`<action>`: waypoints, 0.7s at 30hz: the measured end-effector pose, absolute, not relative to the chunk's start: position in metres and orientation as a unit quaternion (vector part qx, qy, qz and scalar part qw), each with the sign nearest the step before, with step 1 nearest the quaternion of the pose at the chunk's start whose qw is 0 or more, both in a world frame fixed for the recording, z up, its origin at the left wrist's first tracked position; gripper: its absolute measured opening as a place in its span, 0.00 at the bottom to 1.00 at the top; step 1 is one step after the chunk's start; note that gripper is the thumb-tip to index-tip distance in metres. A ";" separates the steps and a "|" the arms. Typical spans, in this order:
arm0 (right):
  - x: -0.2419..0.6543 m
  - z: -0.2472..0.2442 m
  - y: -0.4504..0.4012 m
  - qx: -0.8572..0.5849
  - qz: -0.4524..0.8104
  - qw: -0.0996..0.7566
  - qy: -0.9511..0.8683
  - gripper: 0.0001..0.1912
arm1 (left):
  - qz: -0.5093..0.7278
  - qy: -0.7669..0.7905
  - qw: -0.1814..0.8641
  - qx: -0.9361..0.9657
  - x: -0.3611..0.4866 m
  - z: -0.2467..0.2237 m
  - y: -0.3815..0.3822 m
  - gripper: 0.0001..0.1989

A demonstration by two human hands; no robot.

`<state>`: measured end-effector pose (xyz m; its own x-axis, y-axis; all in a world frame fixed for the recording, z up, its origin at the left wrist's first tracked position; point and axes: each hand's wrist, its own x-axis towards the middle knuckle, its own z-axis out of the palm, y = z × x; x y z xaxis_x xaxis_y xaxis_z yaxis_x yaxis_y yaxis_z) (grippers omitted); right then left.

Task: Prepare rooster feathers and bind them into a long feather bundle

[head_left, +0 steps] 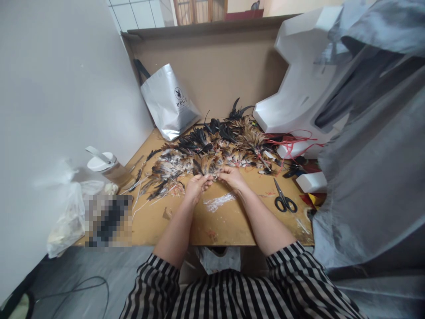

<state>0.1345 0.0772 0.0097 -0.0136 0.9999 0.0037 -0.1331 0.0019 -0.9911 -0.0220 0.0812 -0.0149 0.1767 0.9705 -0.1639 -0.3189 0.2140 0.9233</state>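
Note:
Both hands meet over the middle of the tabletop, at the near edge of a heap of brown and black feathers (175, 161). My left hand (198, 186) is closed, its thumb and fingers pinching the base of a small bunch of brown feathers (206, 165). Just beside it, my right hand (232, 178) pinches too, its fingertips close to the same bunch; what lies between them is too small to make out. White thread-like strands (219, 202) lie on the table just below the hands.
Black-handled scissors (284, 199) lie to the right, near red strings (292, 142). A silver bag (171, 104) leans at the back left. A lidded jug (108, 167) and a plastic bag (71, 217) stand left. White foam (292, 84) and grey cloth (375, 177) border the right.

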 end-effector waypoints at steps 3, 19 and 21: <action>0.134 0.010 0.077 -0.461 0.542 0.519 -0.474 0.09 | 0.493 0.418 0.651 0.398 -0.022 -0.016 0.082 0.15; 0.129 0.004 0.077 -0.488 0.525 0.485 -0.501 0.13 | 0.475 0.470 0.526 0.526 -0.017 -0.019 0.081 0.12; 0.129 0.004 0.077 -0.490 0.528 0.482 -0.499 0.14 | 0.472 0.463 0.537 0.525 -0.017 -0.019 0.081 0.12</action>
<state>0.1286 0.0767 0.0037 -0.0560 0.9978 -0.0368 -0.0197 -0.0380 -0.9991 -0.0167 0.0808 -0.0187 0.1265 0.9920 -0.0010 -0.0209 0.0036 0.9998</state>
